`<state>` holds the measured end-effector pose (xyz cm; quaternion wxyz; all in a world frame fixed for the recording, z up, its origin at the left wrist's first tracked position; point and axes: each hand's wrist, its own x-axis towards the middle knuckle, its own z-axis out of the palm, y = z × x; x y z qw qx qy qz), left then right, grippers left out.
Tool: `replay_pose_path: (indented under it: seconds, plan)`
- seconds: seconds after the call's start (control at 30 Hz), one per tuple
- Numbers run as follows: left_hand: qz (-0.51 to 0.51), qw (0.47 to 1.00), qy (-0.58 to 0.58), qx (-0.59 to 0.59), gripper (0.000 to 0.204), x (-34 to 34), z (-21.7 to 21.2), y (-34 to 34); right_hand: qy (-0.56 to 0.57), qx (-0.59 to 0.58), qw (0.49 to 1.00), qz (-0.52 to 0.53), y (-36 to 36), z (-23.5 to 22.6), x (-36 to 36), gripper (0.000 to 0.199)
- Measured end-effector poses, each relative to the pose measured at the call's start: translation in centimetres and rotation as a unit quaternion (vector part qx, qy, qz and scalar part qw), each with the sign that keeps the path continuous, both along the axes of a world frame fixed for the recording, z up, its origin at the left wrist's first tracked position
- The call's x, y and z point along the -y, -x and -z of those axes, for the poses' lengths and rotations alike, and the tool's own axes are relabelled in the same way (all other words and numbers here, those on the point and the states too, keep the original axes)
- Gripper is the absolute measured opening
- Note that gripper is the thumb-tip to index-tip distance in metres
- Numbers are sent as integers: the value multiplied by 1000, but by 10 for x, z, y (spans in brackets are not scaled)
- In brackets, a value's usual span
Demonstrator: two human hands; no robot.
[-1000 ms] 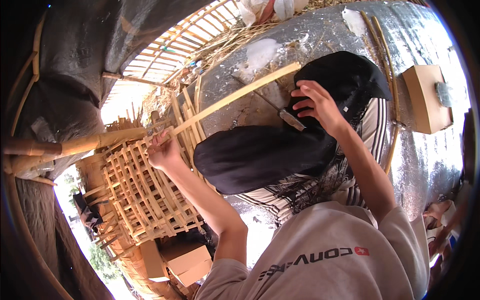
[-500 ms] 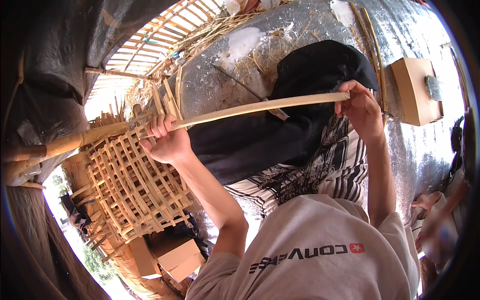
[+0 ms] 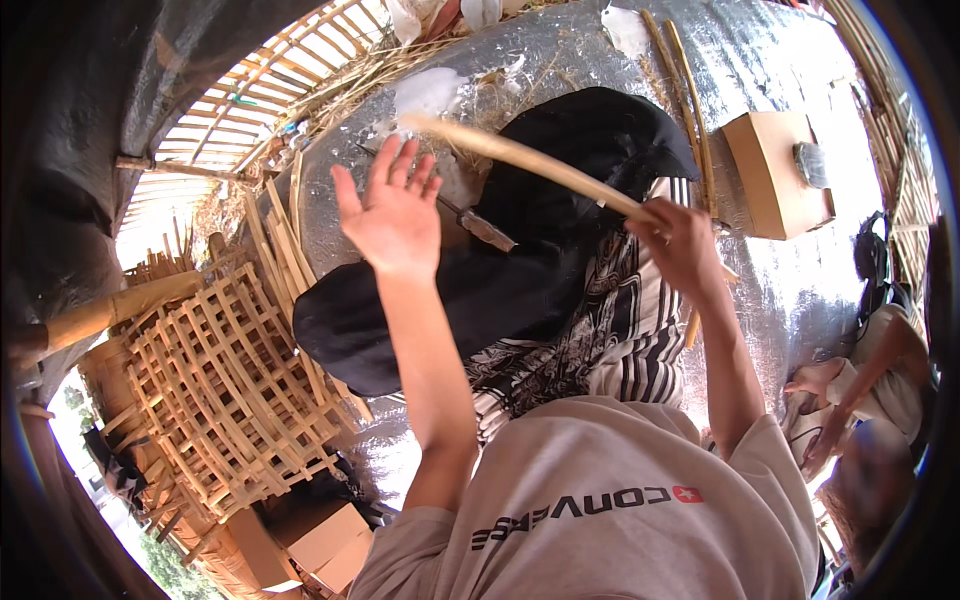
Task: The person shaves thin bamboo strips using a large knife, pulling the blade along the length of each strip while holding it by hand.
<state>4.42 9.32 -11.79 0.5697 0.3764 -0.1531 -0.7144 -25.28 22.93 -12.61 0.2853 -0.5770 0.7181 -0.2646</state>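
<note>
A pale split-bamboo strip (image 3: 530, 158) slants across the upper middle, its near end held in my closed right hand (image 3: 682, 247). The strip's far end rises to the left, above my left hand (image 3: 398, 215). That hand is raised open, palm showing and fingers spread, apart from the strip. Below the strip, a long thin dark tool with a broader brown end (image 3: 487, 230) rests against the black cloth (image 3: 440, 310) spread over my legs.
A stack of bamboo lattice panels (image 3: 230, 390) stands at left beside loose bamboo strips (image 3: 285, 245). Cardboard boxes lie lower left; another box (image 3: 775, 170) sits at right on the silvery sheet (image 3: 770, 80). Two bamboo poles (image 3: 690, 110) lie nearby. Another person (image 3: 880, 390) sits far right.
My left hand has let go of the bamboo strip and opened. My right hand has moved lower and left, and the strip now tilts up to the left. The view has shifted.
</note>
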Motion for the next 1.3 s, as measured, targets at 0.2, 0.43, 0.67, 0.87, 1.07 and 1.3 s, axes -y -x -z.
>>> replay_pose_path:
  seconds: [0.2,0.43,0.67,0.87,1.07,1.3]
  plan:
    - [-107,994,-28,5,66,-16,2,-105,-1,10,978,207,99,38,8,31]
    - [-211,977,8,7,51,-76,8,-207,-8,-122,968,219,178,97,48,32]
    - [-415,840,-100,335,27,-119,42,-294,195,-241,946,98,77,64,94,46]
    - [-92,576,-88,807,28,-153,147,-333,141,-3,974,-176,-107,57,89,30]
    - [-39,597,-49,800,44,-180,237,-363,16,-36,965,-258,-172,110,82,34]
    - [-35,488,1,872,46,-173,219,-339,74,-37,953,-292,-177,121,75,24]
